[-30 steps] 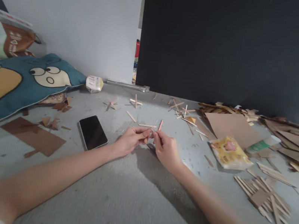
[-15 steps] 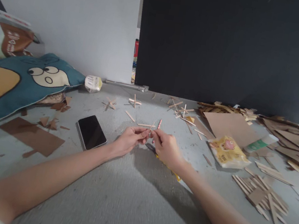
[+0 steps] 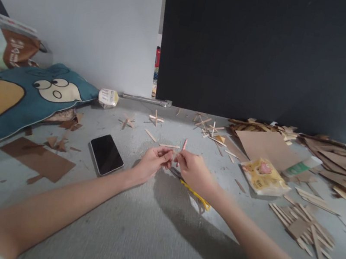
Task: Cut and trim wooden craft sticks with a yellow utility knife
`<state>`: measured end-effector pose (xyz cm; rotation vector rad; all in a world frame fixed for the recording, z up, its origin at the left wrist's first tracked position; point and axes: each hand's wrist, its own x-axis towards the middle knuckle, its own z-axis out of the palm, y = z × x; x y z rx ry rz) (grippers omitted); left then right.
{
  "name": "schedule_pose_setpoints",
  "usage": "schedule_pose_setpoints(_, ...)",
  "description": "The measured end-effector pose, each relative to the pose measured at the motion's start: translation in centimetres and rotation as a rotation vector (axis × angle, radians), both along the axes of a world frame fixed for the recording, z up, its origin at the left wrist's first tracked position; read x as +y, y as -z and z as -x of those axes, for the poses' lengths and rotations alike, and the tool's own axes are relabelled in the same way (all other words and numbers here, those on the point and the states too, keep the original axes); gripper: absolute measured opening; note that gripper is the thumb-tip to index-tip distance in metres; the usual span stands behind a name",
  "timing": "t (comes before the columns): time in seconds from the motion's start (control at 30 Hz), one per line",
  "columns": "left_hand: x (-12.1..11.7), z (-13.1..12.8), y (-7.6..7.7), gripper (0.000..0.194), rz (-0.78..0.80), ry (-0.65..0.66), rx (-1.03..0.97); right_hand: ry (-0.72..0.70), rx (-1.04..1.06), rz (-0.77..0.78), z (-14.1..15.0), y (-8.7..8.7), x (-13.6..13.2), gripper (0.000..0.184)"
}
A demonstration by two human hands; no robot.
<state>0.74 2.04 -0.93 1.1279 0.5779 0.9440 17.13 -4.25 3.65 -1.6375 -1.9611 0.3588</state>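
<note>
My left hand [image 3: 154,161] is closed in a pinch just above the grey table. Close beside it, my right hand [image 3: 194,172] is also pinched, fingertips pointing at the left ones across a narrow gap. A thin pale sliver shows faintly between the fingertips, too small and blurred to name. Behind the right fingers stands a red-and-white striped stick [image 3: 184,143], its lower part partly covered. Beneath the right hand lie scissors with yellow handles [image 3: 197,194], partly hidden by the wrist. A flat wooden stick [image 3: 169,146] rests just beyond the hands.
Left: a black phone [image 3: 106,154], brown cardboard [image 3: 37,159] and a teal cushion [image 3: 57,89]. Farther back lie crossed wooden sticks [image 3: 156,118]. On the right are a yellow packet [image 3: 264,175], a glue tube [image 3: 301,166], a stick pile [image 3: 304,229] and cardboard scraps [image 3: 344,165].
My right hand has shifted slightly right, widening the gap between the fingertips. The thin upright sliver between them shows less clearly, and more of the yellow scissor handles is visible.
</note>
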Motion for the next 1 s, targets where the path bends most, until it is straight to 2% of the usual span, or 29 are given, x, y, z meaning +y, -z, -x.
schedule_pose_setpoints(0.17,0.4,0.0,-0.4,0.028,0.136,-0.108,-0.043,0.076,-0.083,0.023,0.3,-1.3,-1.3,0.024)
schedule_pose_setpoints(0.23,0.5,0.0,-0.6,0.025,0.168,-0.108,-0.055,0.146,-0.215,0.053,-0.4,-1.5,-1.1,0.022)
schedule_pose_setpoints(0.33,0.3,0.0,-0.5,0.027,0.131,-0.077,-0.039,0.247,-0.435,0.166,-1.8,-0.7,-0.1,0.027)
schedule_pose_setpoints(0.4,0.1,-0.1,-0.2,0.030,0.052,-0.081,0.012,0.260,-0.503,0.188,-2.3,0.0,0.5,0.028)
schedule_pose_setpoints(0.5,-0.4,0.0,0.2,0.032,-0.131,-0.131,0.200,0.247,-0.578,0.101,-2.2,0.5,0.5,0.026)
schedule_pose_setpoints(0.57,-0.8,0.1,0.3,0.034,-0.271,-0.158,0.356,0.180,-0.602,0.064,-1.7,0.4,0.0,0.028)
schedule_pose_setpoints(0.67,-1.4,0.3,0.0,0.031,-0.502,-0.200,0.512,0.042,-0.546,0.135,-0.8,0.4,-1.1,0.031)
schedule_pose_setpoints(0.77,-1.6,0.4,-0.3,0.024,-0.677,-0.215,0.588,-0.037,-0.588,0.154,-0.5,1.3,-2.3,0.022)
schedule_pose_setpoints(0.9,-1.9,0.4,-0.5,0.024,-0.763,-0.200,0.643,-0.001,-0.578,0.121,-1.8,3.0,-3.8,0.014)
schedule_pose_setpoints(1.0,-2.1,0.5,-0.7,0.027,-0.723,-0.152,0.694,0.027,-0.388,0.128,-3.5,3.9,-5.0,0.016)
